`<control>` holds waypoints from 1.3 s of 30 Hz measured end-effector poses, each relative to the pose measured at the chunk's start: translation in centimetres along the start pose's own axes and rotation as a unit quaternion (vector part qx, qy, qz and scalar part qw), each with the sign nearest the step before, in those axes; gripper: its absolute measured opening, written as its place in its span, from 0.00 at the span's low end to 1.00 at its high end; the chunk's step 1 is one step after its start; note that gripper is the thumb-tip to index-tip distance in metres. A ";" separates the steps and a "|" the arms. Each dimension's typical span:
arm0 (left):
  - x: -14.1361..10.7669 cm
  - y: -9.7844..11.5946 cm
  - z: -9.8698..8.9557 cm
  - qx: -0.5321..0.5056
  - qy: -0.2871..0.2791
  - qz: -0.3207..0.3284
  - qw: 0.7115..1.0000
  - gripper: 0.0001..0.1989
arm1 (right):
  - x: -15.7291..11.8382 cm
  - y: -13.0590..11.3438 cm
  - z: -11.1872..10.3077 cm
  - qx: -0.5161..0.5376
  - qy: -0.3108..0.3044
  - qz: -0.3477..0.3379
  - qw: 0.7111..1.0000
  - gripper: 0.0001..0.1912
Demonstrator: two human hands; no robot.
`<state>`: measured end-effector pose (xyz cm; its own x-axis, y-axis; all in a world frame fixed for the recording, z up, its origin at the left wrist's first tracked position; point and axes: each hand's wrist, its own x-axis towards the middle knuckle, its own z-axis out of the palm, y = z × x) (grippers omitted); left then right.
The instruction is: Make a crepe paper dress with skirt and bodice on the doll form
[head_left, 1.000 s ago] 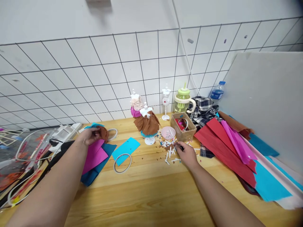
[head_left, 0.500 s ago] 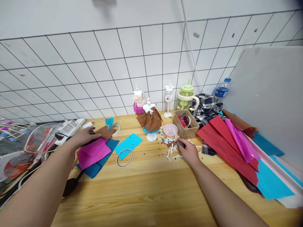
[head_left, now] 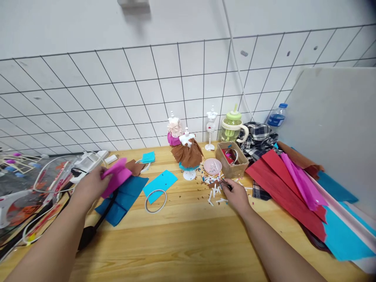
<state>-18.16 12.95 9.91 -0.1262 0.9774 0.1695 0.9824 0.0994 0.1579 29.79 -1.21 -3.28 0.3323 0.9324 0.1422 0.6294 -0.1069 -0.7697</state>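
Observation:
My left hand (head_left: 93, 184) is closed on a magenta sheet of crepe paper (head_left: 117, 178), lifted over a dark blue sheet (head_left: 129, 196). Just beyond lie a brown piece (head_left: 135, 168) and a folded light blue piece (head_left: 148, 157). My right hand (head_left: 237, 196) rests on the table, closed around a slim dark tool (head_left: 226, 184), seemingly tweezers. Its tip is beside white paper strips (head_left: 216, 190) and a small brown scrap (head_left: 214, 184). At the centre stands a mini dress form in a brown paper skirt (head_left: 188, 154).
Behind it are a form with a pink skirt (head_left: 174, 137) and a bare white form (head_left: 210, 129). A pink dish (head_left: 212, 167), a cardboard box (head_left: 235, 170) and a green-lidded jug (head_left: 232, 127) stand to the right. Coloured paper (head_left: 282, 188) covers the right side; a white ring (head_left: 155, 210) lies on light blue paper (head_left: 161, 182).
My left hand has moved from the brown piece to the magenta sheet and raised it. The light blue piece near the brown one now lies flatter. My right hand has barely moved.

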 end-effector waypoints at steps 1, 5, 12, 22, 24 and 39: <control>-0.3 0.4 -0.6 -0.003 0.025 -0.023 0.999 0.22 | 0.0 0.0 0.0 0.001 0.001 0.000 1.000 0.17; -1.5 2.3 -1.6 -0.074 0.151 -0.047 0.985 0.23 | -0.2 -0.1 0.1 0.004 0.005 -0.001 1.000 0.17; -4.7 5.0 2.9 0.001 -0.049 0.198 0.979 0.36 | -0.7 -1.1 -2.8 0.008 0.106 0.013 0.994 0.19; -10.1 4.1 7.6 0.009 -0.205 0.239 0.949 0.37 | -0.8 -1.4 -8.7 0.174 0.227 0.071 0.956 0.22; -10.0 3.6 8.3 -0.003 -0.194 0.234 0.953 0.36 | -1.0 -1.2 -7.8 0.243 0.155 0.086 0.954 0.22; -10.4 5.2 8.8 0.034 -0.028 0.148 0.988 0.31 | -2.2 -1.4 -1.3 0.174 -0.234 0.174 0.941 0.28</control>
<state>-10.54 4.97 0.44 0.1740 0.9741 0.1447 0.9823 -0.1820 0.0438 29.11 -3.55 -1.75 0.0787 0.9205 -0.3828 0.2438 -0.3901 -0.8879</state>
